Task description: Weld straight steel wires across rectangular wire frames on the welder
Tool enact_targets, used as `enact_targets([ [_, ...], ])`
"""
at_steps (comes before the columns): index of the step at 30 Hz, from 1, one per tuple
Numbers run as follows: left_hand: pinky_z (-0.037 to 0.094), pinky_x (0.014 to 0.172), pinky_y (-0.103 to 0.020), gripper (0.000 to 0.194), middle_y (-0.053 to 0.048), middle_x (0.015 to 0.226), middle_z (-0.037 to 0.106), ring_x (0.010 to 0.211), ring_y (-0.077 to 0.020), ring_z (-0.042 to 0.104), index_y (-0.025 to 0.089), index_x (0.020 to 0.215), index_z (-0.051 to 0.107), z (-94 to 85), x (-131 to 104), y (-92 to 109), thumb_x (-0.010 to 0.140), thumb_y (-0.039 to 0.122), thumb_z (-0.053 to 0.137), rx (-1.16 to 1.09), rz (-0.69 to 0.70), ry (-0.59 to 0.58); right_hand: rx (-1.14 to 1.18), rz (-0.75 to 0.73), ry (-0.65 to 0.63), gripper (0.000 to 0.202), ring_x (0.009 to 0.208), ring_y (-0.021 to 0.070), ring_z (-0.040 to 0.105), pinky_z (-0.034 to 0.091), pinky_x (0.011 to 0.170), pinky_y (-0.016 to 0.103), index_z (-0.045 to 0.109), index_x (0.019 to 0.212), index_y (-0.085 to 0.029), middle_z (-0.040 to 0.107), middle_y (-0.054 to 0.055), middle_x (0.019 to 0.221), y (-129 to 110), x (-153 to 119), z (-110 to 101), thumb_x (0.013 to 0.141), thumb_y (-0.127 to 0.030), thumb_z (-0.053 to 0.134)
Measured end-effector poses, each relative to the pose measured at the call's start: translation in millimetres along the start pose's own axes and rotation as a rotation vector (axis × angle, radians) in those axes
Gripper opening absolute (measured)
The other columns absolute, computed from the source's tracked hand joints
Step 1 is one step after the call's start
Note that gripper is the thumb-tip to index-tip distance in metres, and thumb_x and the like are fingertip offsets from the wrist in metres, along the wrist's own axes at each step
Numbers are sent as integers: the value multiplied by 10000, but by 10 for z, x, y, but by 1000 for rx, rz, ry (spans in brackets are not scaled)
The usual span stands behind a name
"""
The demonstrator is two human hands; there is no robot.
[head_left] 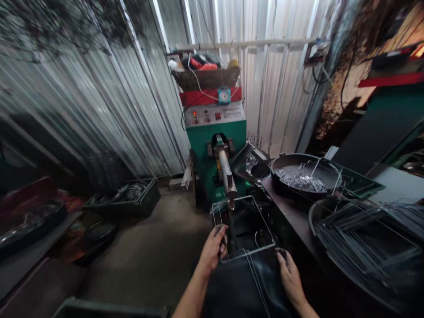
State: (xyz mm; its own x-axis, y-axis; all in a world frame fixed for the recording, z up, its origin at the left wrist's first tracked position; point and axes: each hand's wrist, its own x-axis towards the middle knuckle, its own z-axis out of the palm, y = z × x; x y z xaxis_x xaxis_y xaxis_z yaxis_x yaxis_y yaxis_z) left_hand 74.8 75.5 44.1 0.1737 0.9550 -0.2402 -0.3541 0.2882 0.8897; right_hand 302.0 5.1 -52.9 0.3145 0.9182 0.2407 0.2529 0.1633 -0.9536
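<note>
A rectangular frame of thin metal wire point(263, 217) is held out flat in front of the green machine. My left hand point(213, 247) is closed around its left side, thumb on top. At the near right corner of the frame is my right hand point(290, 277), its fingers curled together. Whether those fingertips grip the corner or only lie beside it, I cannot tell. The machine's round metal arm point(227, 172) reaches down over the far side of the frame. More thin wires point(256, 278) extend from the near edge over a dark sheet point(232, 287) below my hands.
On the right bench stand a round pan of small metal pieces point(306, 157) and another full of long wire rods point(367, 238). A green machine point(215, 126) with a lit control panel is against the corrugated wall. A crate of metal parts point(124, 194) sits on the left.
</note>
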Motion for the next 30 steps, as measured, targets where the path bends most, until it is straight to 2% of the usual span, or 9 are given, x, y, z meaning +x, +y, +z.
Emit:
enact_targets([
  [3, 206, 269, -136, 370, 79, 501, 458, 291, -14, 270, 189, 868, 488, -57, -13, 76, 658, 471, 604, 4, 6, 15, -78, 82, 66, 315, 886, 239, 584, 460, 790, 388, 528, 982, -204, 622, 63, 927, -2, -98, 125, 743, -410, 525],
  [6, 211, 267, -131, 348, 79, 491, 461, 285, -14, 274, 187, 851, 489, -101, -11, 116, 662, 454, 607, 6, -6, 7, -87, 52, 84, 330, 709, 170, 594, 487, 680, 327, 500, 1023, -174, 615, 54, 849, -139, -6, 87, 761, -374, 514],
  [11, 224, 271, -126, 313, 74, 512, 478, 284, -7, 279, 181, 831, 496, -166, -7, 172, 680, 436, 598, -14, 20, -1, -277, -176, -154, 202, 741, 162, 580, 462, 715, 314, 592, 916, -180, 605, 65, 885, -373, 273, -235, 788, -293, 483],
  [14, 212, 268, -124, 305, 77, 509, 479, 276, -3, 268, 182, 828, 495, -233, -5, 209, 682, 429, 598, -21, 54, 27, -381, -120, -270, 207, 762, 183, 586, 469, 697, 322, 613, 879, -177, 615, 63, 833, -286, 248, -493, 780, -304, 482],
  [17, 203, 267, -124, 301, 76, 507, 479, 272, -2, 271, 176, 821, 500, -285, -29, 216, 682, 425, 599, 3, 32, 21, -396, -5, -121, 241, 730, 185, 595, 485, 651, 320, 598, 896, -162, 613, 64, 802, -215, 143, -687, 789, -335, 469],
  [20, 205, 267, -128, 295, 69, 534, 486, 274, 2, 278, 168, 822, 510, -265, -78, 178, 688, 416, 596, 30, -13, -34, -380, -125, -91, 252, 870, 192, 578, 465, 764, 331, 572, 972, -171, 593, 77, 932, -454, 112, -637, 779, -325, 520],
  [25, 214, 267, -130, 285, 67, 575, 491, 278, 12, 279, 166, 824, 514, -166, -172, 89, 694, 407, 594, 41, -48, -75, -498, -417, -619, 602, 1030, 223, 507, 433, 839, 347, 379, 1243, -178, 447, 129, 1193, -1163, 234, -53, 709, -317, 621],
  [27, 221, 273, -126, 280, 68, 580, 488, 281, 17, 280, 164, 826, 515, -161, -211, 70, 702, 405, 587, 38, -57, -77, -609, -434, -814, 735, 1029, 244, 503, 444, 814, 362, 272, 1309, -171, 386, 150, 1253, -1303, 232, 153, 683, -278, 643],
  [30, 200, 265, -126, 278, 70, 584, 483, 271, 24, 254, 160, 821, 516, -178, -274, 48, 710, 408, 576, 24, -68, -78, -711, -423, -967, 820, 1027, 261, 502, 444, 802, 372, 176, 1345, -170, 337, 164, 1291, -1327, 153, 304, 673, -230, 643],
])
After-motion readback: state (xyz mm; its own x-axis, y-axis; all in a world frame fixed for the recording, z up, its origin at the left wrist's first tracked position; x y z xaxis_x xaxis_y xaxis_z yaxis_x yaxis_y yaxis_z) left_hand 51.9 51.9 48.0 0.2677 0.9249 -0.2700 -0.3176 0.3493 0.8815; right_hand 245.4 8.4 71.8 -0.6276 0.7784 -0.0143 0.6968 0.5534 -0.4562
